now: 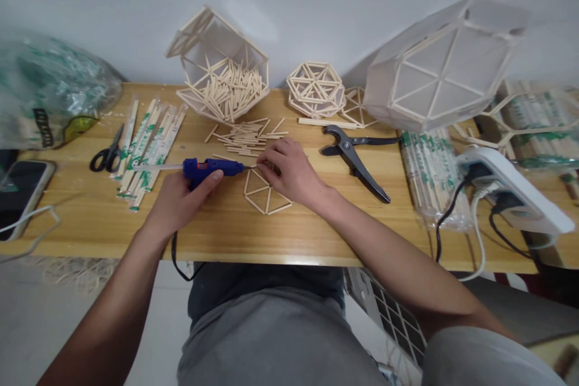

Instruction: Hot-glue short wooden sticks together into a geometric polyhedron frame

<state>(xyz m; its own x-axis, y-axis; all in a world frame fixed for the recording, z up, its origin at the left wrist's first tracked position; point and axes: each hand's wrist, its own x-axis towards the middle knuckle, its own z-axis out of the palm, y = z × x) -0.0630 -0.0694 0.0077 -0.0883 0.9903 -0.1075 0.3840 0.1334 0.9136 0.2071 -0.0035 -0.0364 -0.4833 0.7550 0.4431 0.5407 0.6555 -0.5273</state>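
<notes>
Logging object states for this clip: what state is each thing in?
Glue gun: held in left hand, glue stick in rear
Scissors: closed
Pliers: open
Phone: screen dark
Power strip: cables plugged in
Stick frame: flat, partly hidden
Stick container: open, holding short sticks

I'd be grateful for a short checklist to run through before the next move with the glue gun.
1. Blue glue gun held in the left hand: ok.
2. Glue stick in the gun: ok, it sticks out of the rear.
3. Right hand clear of the nozzle: not ok, its fingertips are right at the tip.
4. Nozzle hot: cannot tell.
5. Stick frame lying on the table: ok.
6. Loose short sticks close by: ok, just beyond the gun.
</notes>
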